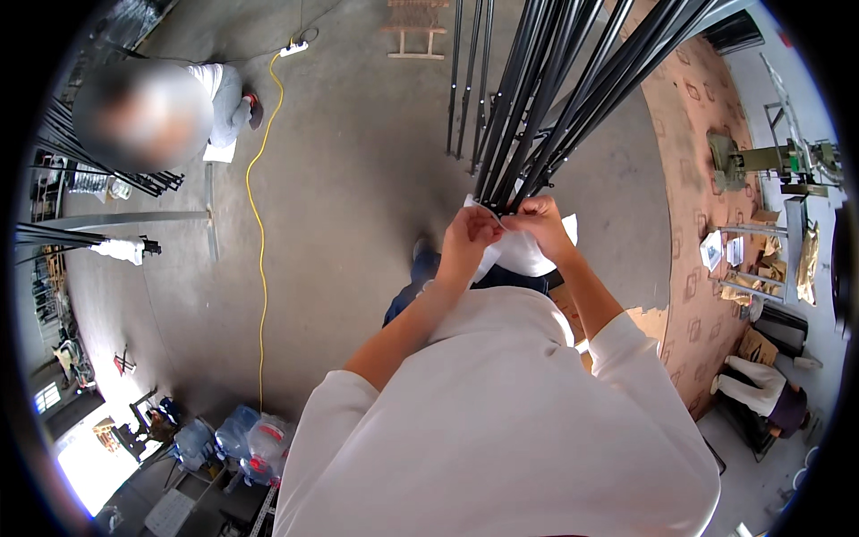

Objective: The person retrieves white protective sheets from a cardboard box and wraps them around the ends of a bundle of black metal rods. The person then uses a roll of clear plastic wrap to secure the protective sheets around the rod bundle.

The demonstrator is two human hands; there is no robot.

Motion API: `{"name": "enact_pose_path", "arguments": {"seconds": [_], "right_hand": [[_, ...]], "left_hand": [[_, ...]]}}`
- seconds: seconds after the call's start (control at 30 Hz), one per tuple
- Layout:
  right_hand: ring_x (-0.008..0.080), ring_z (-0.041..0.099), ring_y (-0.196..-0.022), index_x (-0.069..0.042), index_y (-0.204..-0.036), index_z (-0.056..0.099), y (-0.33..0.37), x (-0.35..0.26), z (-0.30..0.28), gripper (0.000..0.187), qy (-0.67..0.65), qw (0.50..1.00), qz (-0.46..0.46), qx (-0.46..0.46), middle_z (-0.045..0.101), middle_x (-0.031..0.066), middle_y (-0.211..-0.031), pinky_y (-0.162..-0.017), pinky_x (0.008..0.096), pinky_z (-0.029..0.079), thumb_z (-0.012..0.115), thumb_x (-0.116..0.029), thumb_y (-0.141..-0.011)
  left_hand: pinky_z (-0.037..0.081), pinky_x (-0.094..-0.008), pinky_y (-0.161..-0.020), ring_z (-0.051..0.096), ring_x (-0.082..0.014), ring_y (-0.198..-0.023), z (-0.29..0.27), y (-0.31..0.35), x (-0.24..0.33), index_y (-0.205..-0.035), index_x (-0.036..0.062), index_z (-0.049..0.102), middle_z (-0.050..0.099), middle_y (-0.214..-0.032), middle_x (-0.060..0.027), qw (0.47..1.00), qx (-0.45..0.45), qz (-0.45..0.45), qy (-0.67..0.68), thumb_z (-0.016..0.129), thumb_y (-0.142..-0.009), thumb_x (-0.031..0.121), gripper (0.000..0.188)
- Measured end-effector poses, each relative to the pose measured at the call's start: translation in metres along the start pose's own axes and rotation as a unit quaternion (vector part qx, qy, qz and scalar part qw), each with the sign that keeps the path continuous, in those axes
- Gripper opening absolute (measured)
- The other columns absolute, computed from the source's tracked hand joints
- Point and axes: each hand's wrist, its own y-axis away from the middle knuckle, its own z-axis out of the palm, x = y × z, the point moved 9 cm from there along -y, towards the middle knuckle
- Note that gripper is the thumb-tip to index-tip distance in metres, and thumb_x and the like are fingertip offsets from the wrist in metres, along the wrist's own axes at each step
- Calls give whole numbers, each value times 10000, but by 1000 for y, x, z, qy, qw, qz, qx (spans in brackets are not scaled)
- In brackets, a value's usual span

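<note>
A bundle of long, thin black metal rods (528,107) slopes toward me from the top, its near ends gathered between my hands. White wrapping (528,255), a thin bag or sheet, sits around those ends and hangs below them. My left hand (472,234) pinches the wrapping's edge on the left of the rods. On the other side, my right hand (542,225) has its fingers closed on the same white material, close to the left fingertips. Exactly how the edge lies between the fingers is too small to tell.
A yellow cable (260,215) runs along the floor at left to a white power strip (293,48). Another person (224,98) crouches at upper left beside more black rods (63,237). Brown patterned sheeting (684,179) covers the right floor; a wooden stool (415,36) stands ahead.
</note>
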Motion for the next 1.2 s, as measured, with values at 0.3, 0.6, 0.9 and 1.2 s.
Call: {"name": "enact_pose_path", "arguments": {"seconds": [0.3,0.6,0.9,1.2], "right_hand": [[51,408,-518,-24,-539,492,6,-14,12,222,7,997,33,-69,457,-21,-527,-474,226,320,661,-82,-669],[232,525,-715,-18,-654,522,31,-62,27,36,310,912,-238,-123,546,66,-726,-653,313,395,556,-8,-662],[248,531,-607,-62,-1041,520,62,-50,-2,365,391,904,-42,168,534,78,-617,-591,339,420,551,-43,-678],[275,613,-667,-50,-765,605,21,24,-8,103,241,937,-36,249,605,151,-677,-602,320,476,560,-53,-672]], "left_hand": [[394,-304,-828,506,-201,-960,-6,-26,52,-1037,-8,497,553,-916,-67,907,37,239,-346,780,-515,88,602],[428,-245,-699,541,-112,-719,5,-46,17,-838,21,614,595,-755,-13,948,-270,-52,-163,777,-477,26,396],[431,-246,-656,539,-115,-679,-8,-50,20,-772,36,604,587,-729,-19,955,-235,-44,-176,787,-476,85,352],[428,-243,-689,533,-98,-705,-10,-46,23,-808,42,587,579,-741,-5,951,-242,-54,-183,782,-493,72,372]]}}
